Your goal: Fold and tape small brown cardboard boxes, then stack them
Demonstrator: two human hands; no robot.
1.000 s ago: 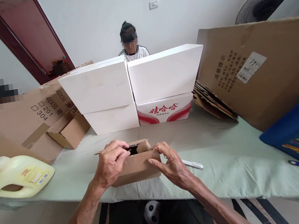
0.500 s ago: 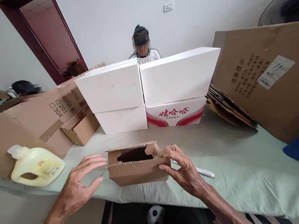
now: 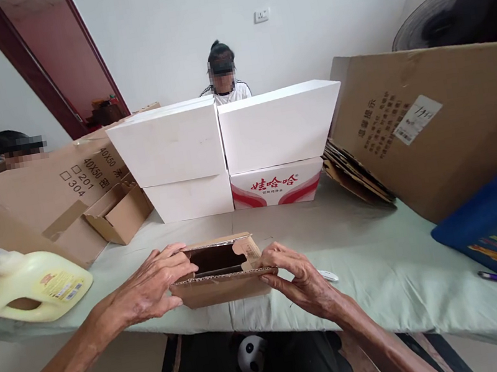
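Small cardboard box (image 3: 224, 287) lying crosswise, mouth up, left hand (image 3: 152, 289), right hand (image 3: 298, 278) clasping its ends

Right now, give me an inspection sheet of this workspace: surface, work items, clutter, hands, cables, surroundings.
Surface: table covered by pale green cloth.
Job's things: small cardboard box, top open, at the near edge.
Clutter: yellow jug lying left; white tool beside the box; blue pack right.
Hands: left hand and right hand grip the box's ends.
Cables: nothing seen.
Surroundings: white boxes stacked behind, large cartons both sides, a person seated beyond.
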